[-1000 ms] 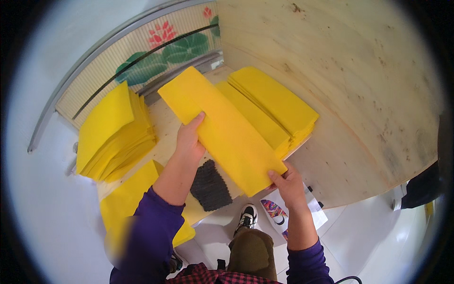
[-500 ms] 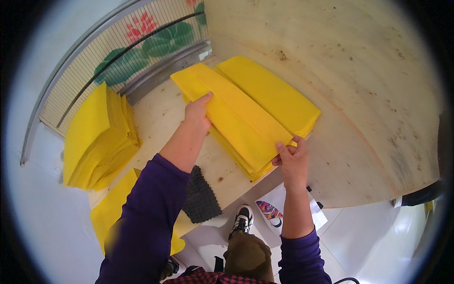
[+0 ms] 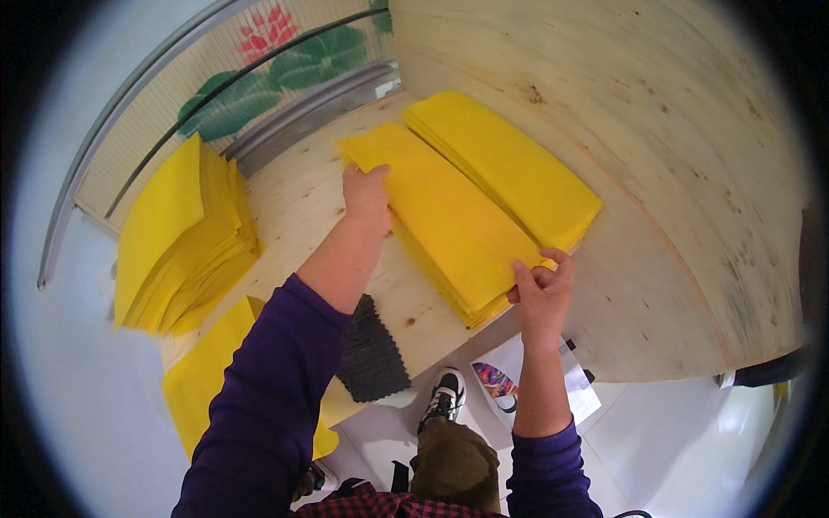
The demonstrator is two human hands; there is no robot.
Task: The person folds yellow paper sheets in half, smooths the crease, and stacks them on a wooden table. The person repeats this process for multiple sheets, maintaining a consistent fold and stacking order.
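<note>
A long folded yellow fabric piece (image 3: 440,216) lies on top of a stack of similar pieces in the middle of the wooden tabletop. My left hand (image 3: 368,197) is closed at its left long edge, towards the far end, with the thumb over the top. At the near right corner my right hand (image 3: 546,289) grips the same piece between thumb and fingers. What lies under the fingers of both hands is partly hidden. Close along its right side rests a second stack of folded yellow fabric (image 3: 505,168).
A tall, sagging stack of yellow fabric (image 3: 177,233) stands at the left. A loose yellow sheet (image 3: 203,380) and a dark grey zigzag-edged swatch (image 3: 371,354) lie near my left forearm. A patterned screen (image 3: 259,73) and a wooden panel (image 3: 656,173) border the tabletop (image 3: 414,332).
The top yellow piece has settled lower onto its stack and no longer overlaps the right-hand stack. Both hands keep their places on it; the whole view has shifted slightly.
</note>
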